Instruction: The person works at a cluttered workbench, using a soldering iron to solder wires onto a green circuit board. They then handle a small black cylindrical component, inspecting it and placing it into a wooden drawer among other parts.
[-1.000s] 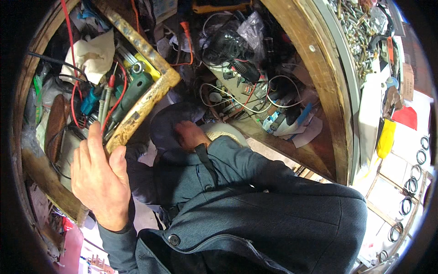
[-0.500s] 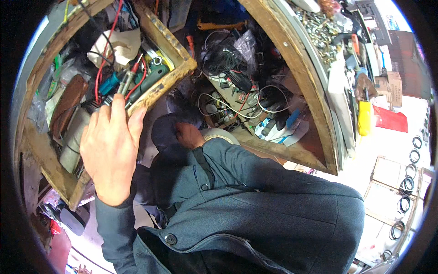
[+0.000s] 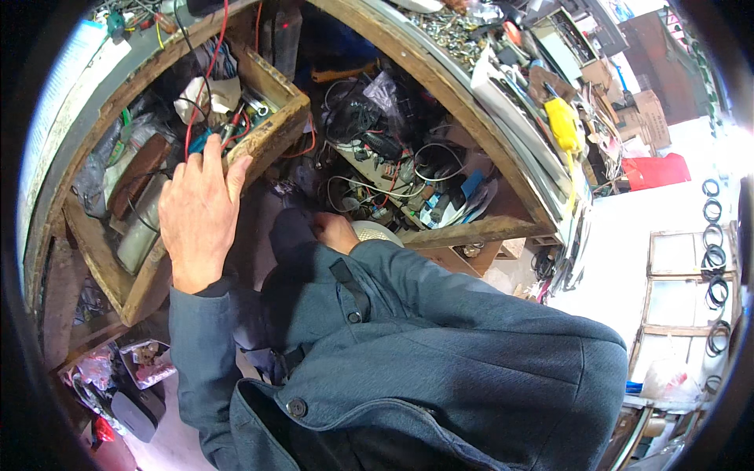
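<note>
My left hand (image 3: 200, 216) lies over the front wall of a worn wooden drawer (image 3: 147, 292), palm across the rim. Its fingers bend inward over the contents and its thumb rests along the outer side. Close to the fingertips are a teal-handled tool (image 3: 203, 141), red wires and a screwdriver. A crumpled pale cloth or paper (image 3: 206, 98), a brown case-like piece (image 3: 141, 174) and plastic bags also fill the drawer. My right hand (image 3: 336, 233) rests by my knee, beside a pale round perforated surface (image 3: 375, 231); its fingers are shaded and partly hidden.
Right of the drawer, an open compartment holds a black bundle in plastic (image 3: 363, 110), white cables and loose parts. On the counter above lie small metal pieces (image 3: 452, 35) and a yellow-handled tool (image 3: 562, 125). Low on the left stands a box of scraps (image 3: 149, 363).
The whole view has shifted, and the drawer looks a little smaller and pushed farther in. My left hand stays on its front wall; my right hand keeps its place by the knee.
</note>
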### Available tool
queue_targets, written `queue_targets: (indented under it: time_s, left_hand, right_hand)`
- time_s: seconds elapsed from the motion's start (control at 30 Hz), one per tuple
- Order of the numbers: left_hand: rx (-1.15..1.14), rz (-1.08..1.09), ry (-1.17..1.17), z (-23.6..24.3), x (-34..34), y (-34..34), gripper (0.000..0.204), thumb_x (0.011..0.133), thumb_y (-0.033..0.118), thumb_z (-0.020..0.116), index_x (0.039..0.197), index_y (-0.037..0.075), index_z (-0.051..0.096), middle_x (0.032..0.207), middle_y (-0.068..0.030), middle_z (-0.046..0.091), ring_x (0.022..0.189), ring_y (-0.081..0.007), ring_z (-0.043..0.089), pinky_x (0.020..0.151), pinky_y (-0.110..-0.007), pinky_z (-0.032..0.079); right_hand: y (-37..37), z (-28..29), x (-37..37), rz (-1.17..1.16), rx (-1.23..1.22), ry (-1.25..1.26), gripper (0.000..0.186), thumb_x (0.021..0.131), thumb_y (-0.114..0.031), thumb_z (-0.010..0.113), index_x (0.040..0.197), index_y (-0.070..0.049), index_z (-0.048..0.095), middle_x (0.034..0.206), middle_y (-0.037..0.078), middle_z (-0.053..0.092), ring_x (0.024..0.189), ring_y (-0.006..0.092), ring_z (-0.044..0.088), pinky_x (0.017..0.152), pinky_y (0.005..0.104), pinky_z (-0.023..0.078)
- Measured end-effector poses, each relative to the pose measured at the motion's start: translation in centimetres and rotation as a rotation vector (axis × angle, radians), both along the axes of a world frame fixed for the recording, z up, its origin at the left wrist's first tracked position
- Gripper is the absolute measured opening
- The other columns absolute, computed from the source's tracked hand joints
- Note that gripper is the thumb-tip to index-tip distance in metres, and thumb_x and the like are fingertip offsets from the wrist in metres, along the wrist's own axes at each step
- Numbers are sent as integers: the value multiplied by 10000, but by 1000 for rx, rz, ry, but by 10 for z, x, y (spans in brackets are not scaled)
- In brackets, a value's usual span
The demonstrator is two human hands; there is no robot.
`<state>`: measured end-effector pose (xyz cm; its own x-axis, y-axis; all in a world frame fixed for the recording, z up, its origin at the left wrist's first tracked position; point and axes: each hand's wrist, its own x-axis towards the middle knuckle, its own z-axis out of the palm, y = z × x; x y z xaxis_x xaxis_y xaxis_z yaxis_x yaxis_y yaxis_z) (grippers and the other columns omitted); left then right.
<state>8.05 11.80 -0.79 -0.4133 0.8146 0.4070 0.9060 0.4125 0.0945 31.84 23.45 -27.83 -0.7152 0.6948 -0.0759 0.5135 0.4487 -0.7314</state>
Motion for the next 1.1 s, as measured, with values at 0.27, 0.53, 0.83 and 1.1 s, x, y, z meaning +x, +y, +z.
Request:
queue_targets:
  time_s: [0.27, 0.53, 0.83, 1.1]
  left_hand:
    - [141, 115, -282, 4, -11, -56, 400, 1077, 405, 539, 1343, 117, 621, 1219, -182, 709, 1057, -398, 699, 868, -470, 547]
    - [3, 384, -277, 1, -32, -121, 532, 1088, 501, 471, 929, 44, 692, 859, -275, 685, 832, -492, 660, 706, -567, 476]
    - [18, 410, -176, -9, -31, -123, 550, 1107, 477, 423, 963, 52, 742, 868, -256, 709, 793, -477, 675, 676, -564, 493]
    - [66, 386, -132, -9, -29, -122, 537, 1110, 452, 429, 923, 50, 733, 837, -236, 714, 761, -460, 681, 650, -553, 494]
  right_hand:
    - [-5, 1, 2, -15, -32, -96, 300, 820, -195, 600, 1017, 6, 704, 1018, 324, 688, 984, 536, 646, 863, 599, 511]
    - [-7, 4, -1, -64, -54, -123, 266, 850, -216, 636, 1010, -14, 700, 952, 296, 699, 937, 501, 675, 803, 540, 523]
    - [-3, 13, 1, -31, -116, -143, 329, 850, -204, 621, 1087, 4, 714, 1058, 325, 693, 1028, 522, 650, 888, 565, 517]
    - [1, 8, 2, -13, -120, -163, 368, 835, -224, 622, 1114, -3, 716, 1054, 329, 693, 1013, 531, 648, 886, 567, 519]
